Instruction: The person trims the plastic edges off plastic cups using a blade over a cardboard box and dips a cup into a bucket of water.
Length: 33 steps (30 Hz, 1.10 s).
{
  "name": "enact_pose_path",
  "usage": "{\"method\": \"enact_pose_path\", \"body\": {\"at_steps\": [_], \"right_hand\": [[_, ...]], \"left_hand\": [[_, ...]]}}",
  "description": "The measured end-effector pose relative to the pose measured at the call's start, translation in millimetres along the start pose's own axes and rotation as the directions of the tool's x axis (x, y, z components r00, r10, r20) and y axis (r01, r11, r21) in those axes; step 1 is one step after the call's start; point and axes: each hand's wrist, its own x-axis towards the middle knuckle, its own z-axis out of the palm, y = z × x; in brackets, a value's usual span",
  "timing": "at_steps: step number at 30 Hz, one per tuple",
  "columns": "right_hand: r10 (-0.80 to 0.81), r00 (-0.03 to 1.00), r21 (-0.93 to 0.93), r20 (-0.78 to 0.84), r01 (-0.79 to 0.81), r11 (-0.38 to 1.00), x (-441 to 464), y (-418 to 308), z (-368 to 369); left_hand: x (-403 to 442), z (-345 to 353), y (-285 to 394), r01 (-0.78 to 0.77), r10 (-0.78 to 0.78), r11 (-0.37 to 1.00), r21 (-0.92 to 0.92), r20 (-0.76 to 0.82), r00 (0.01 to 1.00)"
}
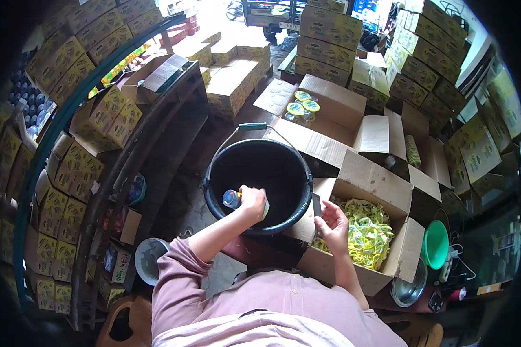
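Note:
Over the black bucket (258, 228), my left hand (253, 203) is closed around a clear plastic cup (232, 199). The cup lies on its side, its base pointing left and a pale edge showing past my fingers. My right hand (333, 221) is beside the bucket's right rim, above the edge of a cardboard box (382, 182) filled with tangled yellow-green strips (364, 234). Its fingers are loosely curved and apart. Close to its fingertips is a dark flat strip (316, 205); whether they touch it, I cannot tell.
Several lidded cups (295, 108) stand in an open carton (336, 113) behind the bucket. A carton at right holds a stack of yellow cups (413, 151). There is a green bowl (435, 244) at right, a pale bucket (151, 261) at left, and stacked printed cartons (329, 43) around.

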Motion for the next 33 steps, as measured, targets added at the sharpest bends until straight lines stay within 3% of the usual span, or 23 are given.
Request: {"method": "enact_pose_path", "body": {"at_steps": [2, 4, 6, 8, 10, 12, 13, 14, 16, 18, 20, 26, 27, 28, 29, 32, 33], "right_hand": [[-0.027, 0.999, 0.0, -0.02, 0.027, 1.0, -5.4, -3.2, -3.0], [-0.046, 0.997, 0.004, -0.058, 0.046, 0.999, -12.2, -2.8, -7.7], [-0.065, 0.992, -0.021, -0.109, 0.064, 0.998, -21.9, -3.3, -14.8], [-0.049, 0.987, -0.002, -0.155, 0.049, 0.999, -32.1, -1.1, -25.7], [-0.052, 0.975, -0.016, -0.215, 0.05, 0.999, -43.1, -4.5, -39.5], [-0.036, 0.963, 0.016, -0.266, 0.042, 0.999, -53.9, -11.7, -57.5], [-0.044, 0.953, 0.013, -0.299, 0.05, 0.999, -59.5, -14.1, -66.6], [-0.054, 0.942, 0.012, -0.33, 0.061, 0.998, -63.5, -16.3, -76.0], [-0.073, 0.92, 0.054, -0.386, 0.102, 0.993, -72.9, -9.7, -98.2], [-0.082, 0.9, 0.105, -0.428, 0.139, 0.985, -85.6, -7.1, -119.0], [-0.087, 0.886, 0.094, -0.456, 0.145, 0.985, -97.9, -5.3, -140.1], [-0.093, 0.834, 0.068, -0.544, 0.154, 0.986, -129.4, 2.8, -194.8], [-0.089, 0.827, 0.078, -0.555, 0.159, 0.984, -133.6, 4.2, -199.1], [-0.086, 0.819, 0.087, -0.568, 0.164, 0.983, -135.9, 4.3, -202.6], [-0.089, 0.81, 0.092, -0.58, 0.173, 0.981, -138.5, 3.3, -207.1], [-0.07, 0.791, 0.079, -0.607, 0.147, 0.986, -146.1, -4.6, -214.9], [-0.066, 0.79, 0.085, -0.61, 0.149, 0.985, -148.4, -4.6, -219.9]], "left_hand": [[-4.8, 3.4, -4.8, 0.004, -0.015, 0.998, -0.069, -0.158, 0.987], [-7.1, 1.5, -5.7, -0.043, 0.042, 0.999, -0.028, -0.058, 0.997], [-13.1, -6.7, -4.4, -0.075, 0.076, 0.997, -0.014, 0.18, 0.981], [-10.5, 0.3, -7.9, -0.026, 0.037, 0.991, -0.132, 0.083, 0.996], [-14.1, -0.7, -8.2, -0.068, 0.067, 0.991, -0.113, -0.015, 0.998], [-17.7, -12.1, -6.1, -0.034, 0.048, 0.996, -0.079, 0.177, 0.983], [-22.2, -19.5, -7.4, -0.034, 0.05, 0.991, -0.126, 0.128, 0.991], [-19.9, -15.1, -7.1, -0.018, 0.014, 0.976, -0.217, -0.021, 1.0], [-28.5, -30.8, -5.7, -0.032, 0.051, 0.992, -0.121, 0.156, 0.987], [-26.1, -38.5, -8.8, -0.02, 0.051, 0.984, -0.179, 0.172, 0.984], [-15.7, -26.8, -8.3, 0.06, -0.094, 0.965, -0.253, -0.121, 0.988], [-13.2, -31.2, 5.5, 0.192, -0.259, 0.958, -0.211, -0.354, 0.899], [-20.6, -36.6, 10.9, 0.144, -0.164, 0.977, -0.155, -0.124, 0.979], [-27.5, -42.5, 16.9, 0.078, -0.065, 0.991, -0.11, 0.117, 0.991], [-25.0, -37.3, 21.6, 0.18, -0.147, 0.977, -0.116, 0.248, 0.957], [-24.7, -33.1, 21.4, 0.226, -0.226, 0.934, -0.276, 0.031, 0.974], [-24.0, -33.3, 20.0, 0.189, -0.184, 0.95, -0.249, 0.044, 0.982]]}}
